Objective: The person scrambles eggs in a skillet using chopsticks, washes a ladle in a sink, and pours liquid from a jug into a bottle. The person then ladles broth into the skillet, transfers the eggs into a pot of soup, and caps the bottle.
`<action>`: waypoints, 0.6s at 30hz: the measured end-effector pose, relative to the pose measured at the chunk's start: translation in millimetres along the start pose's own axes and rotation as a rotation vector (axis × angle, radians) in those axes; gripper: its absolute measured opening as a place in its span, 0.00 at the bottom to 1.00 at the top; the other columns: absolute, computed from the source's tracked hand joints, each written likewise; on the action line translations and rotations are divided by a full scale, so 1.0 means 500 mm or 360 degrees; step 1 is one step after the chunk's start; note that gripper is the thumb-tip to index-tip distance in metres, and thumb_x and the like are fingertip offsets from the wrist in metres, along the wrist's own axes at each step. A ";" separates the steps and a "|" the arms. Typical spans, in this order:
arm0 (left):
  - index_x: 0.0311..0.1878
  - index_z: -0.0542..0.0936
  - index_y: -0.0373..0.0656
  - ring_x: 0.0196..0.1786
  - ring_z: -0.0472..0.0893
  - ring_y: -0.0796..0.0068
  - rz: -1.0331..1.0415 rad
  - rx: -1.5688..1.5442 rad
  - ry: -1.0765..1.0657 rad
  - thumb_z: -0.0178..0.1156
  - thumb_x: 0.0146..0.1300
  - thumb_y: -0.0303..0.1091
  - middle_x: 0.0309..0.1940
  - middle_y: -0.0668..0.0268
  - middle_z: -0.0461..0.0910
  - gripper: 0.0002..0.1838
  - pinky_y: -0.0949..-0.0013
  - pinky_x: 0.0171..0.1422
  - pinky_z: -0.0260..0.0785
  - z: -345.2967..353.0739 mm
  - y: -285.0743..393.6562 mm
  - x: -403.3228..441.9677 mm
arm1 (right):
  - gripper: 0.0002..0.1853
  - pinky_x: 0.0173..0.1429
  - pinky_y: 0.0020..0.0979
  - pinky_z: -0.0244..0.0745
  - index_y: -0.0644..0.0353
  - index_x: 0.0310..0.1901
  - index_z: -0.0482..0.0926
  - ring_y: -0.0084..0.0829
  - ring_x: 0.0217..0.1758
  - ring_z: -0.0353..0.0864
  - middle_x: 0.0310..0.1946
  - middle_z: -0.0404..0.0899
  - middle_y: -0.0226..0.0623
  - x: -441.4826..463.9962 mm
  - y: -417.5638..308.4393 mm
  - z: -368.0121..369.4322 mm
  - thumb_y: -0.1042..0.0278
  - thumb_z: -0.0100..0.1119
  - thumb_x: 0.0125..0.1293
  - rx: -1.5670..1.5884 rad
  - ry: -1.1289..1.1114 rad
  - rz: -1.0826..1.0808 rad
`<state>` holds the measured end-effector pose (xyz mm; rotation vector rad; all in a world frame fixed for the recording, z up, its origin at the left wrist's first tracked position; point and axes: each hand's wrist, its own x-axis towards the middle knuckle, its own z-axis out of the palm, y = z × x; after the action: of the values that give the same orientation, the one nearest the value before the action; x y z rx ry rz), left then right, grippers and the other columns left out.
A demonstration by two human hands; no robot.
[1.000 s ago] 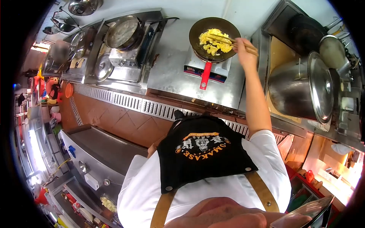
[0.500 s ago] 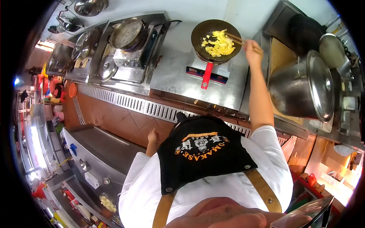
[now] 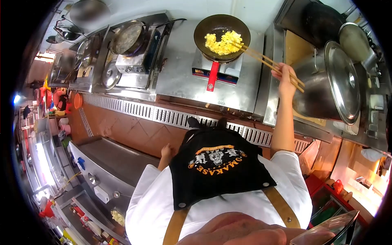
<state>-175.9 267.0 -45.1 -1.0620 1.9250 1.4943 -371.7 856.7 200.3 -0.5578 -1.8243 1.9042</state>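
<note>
- Right hand (image 3: 285,76): we find it closed around a pair of long pale wooden chopsticks (image 3: 261,59), their back ends jutting out past it.
- Left hand (image 3: 166,152): well apart from the right, low beside the black printed apron (image 3: 214,163), over the brown tiled floor (image 3: 139,136); too small for us to tell how its fingers stand.
- Ahead and left of the right hand we note crumbly yellow cooked egg (image 3: 224,44) inside a round dark frying pan (image 3: 222,23); the chopstick tips reach into it.
- The pan's red handle (image 3: 212,76) points back toward us; beneath the pan, a portable stove (image 3: 229,74) on the stainless-steel bench (image 3: 173,81).
- Just right of the right hand: a large lidded steel stockpot (image 3: 312,90).
</note>
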 end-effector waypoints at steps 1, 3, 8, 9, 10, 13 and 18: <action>0.49 0.73 0.35 0.35 0.78 0.65 -0.0194 -0.0211 0.0091 0.53 0.67 0.42 0.33 0.57 0.77 0.19 0.64 0.41 0.73 0.010 0.017 -0.002 | 0.16 0.42 0.29 0.80 0.68 0.47 0.75 0.32 0.36 0.83 0.38 0.80 0.44 -0.013 -0.001 -0.005 0.61 0.48 0.72 0.0138 0.0019 -0.0054; 0.48 0.73 0.35 0.33 0.77 0.66 -0.0381 -0.0408 0.0176 0.54 0.67 0.42 0.32 0.58 0.77 0.18 0.65 0.39 0.73 0.023 0.038 0.001 | 0.17 0.42 0.29 0.81 0.68 0.48 0.74 0.33 0.36 0.83 0.38 0.80 0.45 -0.023 0.017 -0.015 0.59 0.48 0.73 0.0285 0.0031 -0.0109; 0.54 0.69 0.36 0.35 0.79 0.64 -0.0331 -0.0170 -0.0207 0.52 0.67 0.44 0.42 0.54 0.78 0.21 0.64 0.35 0.73 0.010 -0.004 0.071 | 0.16 0.42 0.29 0.81 0.68 0.48 0.73 0.33 0.37 0.83 0.38 0.79 0.45 -0.068 0.030 -0.032 0.60 0.47 0.73 0.0212 0.0050 -0.0045; 0.54 0.69 0.36 0.35 0.79 0.64 -0.0327 -0.0162 -0.0208 0.52 0.67 0.44 0.42 0.54 0.78 0.21 0.64 0.35 0.73 0.011 -0.016 0.071 | 0.16 0.42 0.30 0.81 0.68 0.48 0.73 0.33 0.37 0.84 0.39 0.79 0.44 -0.082 0.026 -0.027 0.60 0.48 0.73 0.0356 0.0076 -0.0104; 0.52 0.71 0.37 0.33 0.79 0.65 -0.0252 -0.0189 -0.0108 0.52 0.67 0.44 0.38 0.55 0.78 0.20 0.65 0.32 0.72 0.030 -0.004 0.054 | 0.16 0.42 0.30 0.81 0.68 0.48 0.72 0.33 0.37 0.84 0.39 0.79 0.44 -0.090 0.019 -0.027 0.60 0.49 0.73 0.0498 0.0104 -0.0177; 0.48 0.73 0.38 0.29 0.78 0.67 -0.0166 -0.0254 -0.0002 0.52 0.67 0.44 0.31 0.59 0.77 0.18 0.67 0.28 0.70 0.044 0.001 0.022 | 0.15 0.43 0.30 0.80 0.67 0.50 0.72 0.33 0.38 0.84 0.40 0.79 0.43 -0.082 0.084 -0.045 0.62 0.46 0.73 0.0258 0.0046 -0.0065; 0.46 0.74 0.43 0.27 0.77 0.73 -0.0231 -0.0505 -0.0064 0.56 0.66 0.41 0.29 0.65 0.76 0.13 0.73 0.24 0.68 -0.006 -0.068 0.014 | 0.09 0.48 0.31 0.78 0.64 0.48 0.74 0.36 0.44 0.82 0.43 0.78 0.43 -0.154 0.060 -0.068 0.69 0.50 0.70 -0.0051 0.0209 -0.0597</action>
<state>-152.2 258.5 -69.5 -1.2658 1.5797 1.7594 -290.2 839.6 167.5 -0.3142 -1.7355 1.5553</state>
